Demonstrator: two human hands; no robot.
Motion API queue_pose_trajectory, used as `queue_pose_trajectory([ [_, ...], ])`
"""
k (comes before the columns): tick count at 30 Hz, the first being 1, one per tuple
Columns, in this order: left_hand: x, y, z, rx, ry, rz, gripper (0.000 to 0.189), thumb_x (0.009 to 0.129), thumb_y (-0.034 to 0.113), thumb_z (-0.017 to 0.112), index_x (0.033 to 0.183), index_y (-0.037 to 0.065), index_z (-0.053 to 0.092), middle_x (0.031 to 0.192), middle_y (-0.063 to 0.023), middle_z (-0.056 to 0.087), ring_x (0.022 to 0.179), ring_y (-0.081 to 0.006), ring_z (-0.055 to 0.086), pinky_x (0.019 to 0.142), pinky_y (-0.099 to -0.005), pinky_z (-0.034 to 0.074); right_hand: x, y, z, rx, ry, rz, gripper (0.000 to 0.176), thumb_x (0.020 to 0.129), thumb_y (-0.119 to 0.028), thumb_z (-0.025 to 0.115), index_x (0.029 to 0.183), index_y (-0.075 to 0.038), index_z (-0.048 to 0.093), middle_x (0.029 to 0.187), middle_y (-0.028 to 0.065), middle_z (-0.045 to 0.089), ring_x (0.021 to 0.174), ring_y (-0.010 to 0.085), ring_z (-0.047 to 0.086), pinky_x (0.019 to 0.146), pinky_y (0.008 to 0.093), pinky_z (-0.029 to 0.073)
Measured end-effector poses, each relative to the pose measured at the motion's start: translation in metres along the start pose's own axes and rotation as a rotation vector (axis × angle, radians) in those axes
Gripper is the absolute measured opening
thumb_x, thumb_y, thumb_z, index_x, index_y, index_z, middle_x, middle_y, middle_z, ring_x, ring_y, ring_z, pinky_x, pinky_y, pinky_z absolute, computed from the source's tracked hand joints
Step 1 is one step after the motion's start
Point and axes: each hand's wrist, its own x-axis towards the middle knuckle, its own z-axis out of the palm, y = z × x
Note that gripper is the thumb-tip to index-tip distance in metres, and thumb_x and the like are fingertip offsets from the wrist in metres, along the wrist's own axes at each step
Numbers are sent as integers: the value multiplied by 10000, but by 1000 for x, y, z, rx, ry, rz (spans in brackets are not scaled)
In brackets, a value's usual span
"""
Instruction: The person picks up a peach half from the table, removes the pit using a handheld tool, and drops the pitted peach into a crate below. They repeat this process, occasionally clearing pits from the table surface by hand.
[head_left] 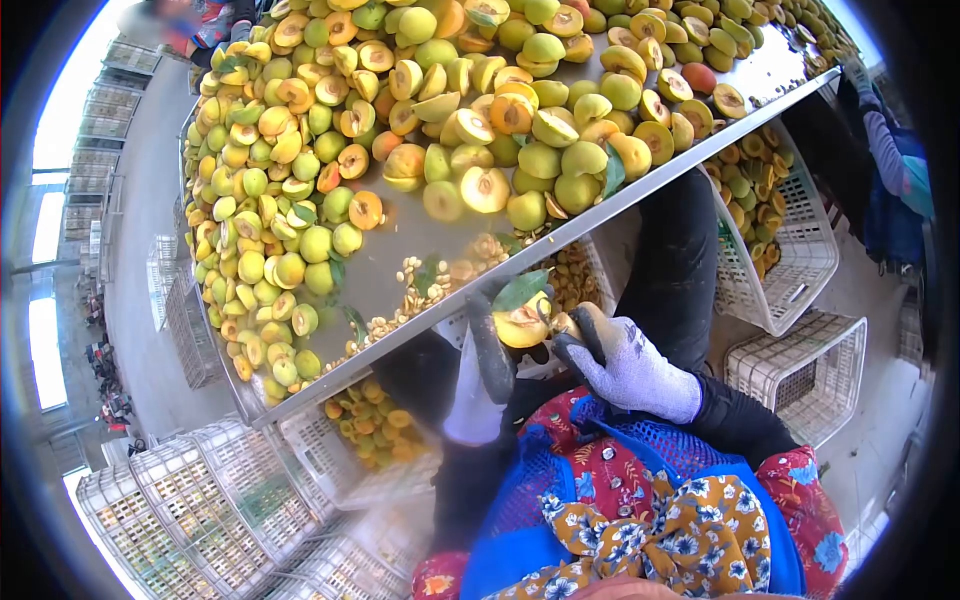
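Observation:
My left hand (482,365), in a pale glove with dark fingers, is closed around a cut apricot (522,322), its yellow flesh facing up. A green leaf (521,290) lies across the top of that fruit. Close beside it, my right hand (628,366), gloved the same way, has thumb and fingers pinched together. A small brownish-yellow piece (566,325) shows at its fingertips; I cannot make out what it is. Both hands are just off the near edge of a metal table (400,222) heaped with whole and halved apricots (290,150).
Pale pits (425,285) lie along the table's raised rim. Crates of apricot halves stand below, one crate (800,230) at right, another (320,450) at left. Stacked crates (210,490) fill the lower left. Another person's sleeve (880,150) shows at far right.

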Motion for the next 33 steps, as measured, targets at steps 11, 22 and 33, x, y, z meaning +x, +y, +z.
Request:
queue_pose_trajectory([
  [11,-28,-19,18,518,18,203,335,1048,147,442,1357,18,426,1209,-117,544,986,-159,560,874,-287,483,9,14,12,741,79,439,214,876,-155,694,1035,-22,642,735,-20,607,622,45,534,543,211,439],
  [22,-19,-34,0,66,-65,-17,465,1039,399,444,1379,85,400,1123,-111,588,813,-184,637,574,-277,520,-5,43,2,670,293,352,201,892,-184,706,986,-28,621,691,-16,579,586,51,530,513,224,434],
  [33,-23,-28,5,179,-16,-84,524,1045,539,322,1317,120,479,983,-55,617,697,-107,589,529,-209,468,4,49,-2,126,286,225,408,831,-283,754,1082,-5,593,825,189,656,731,338,664,685,400,524],
])
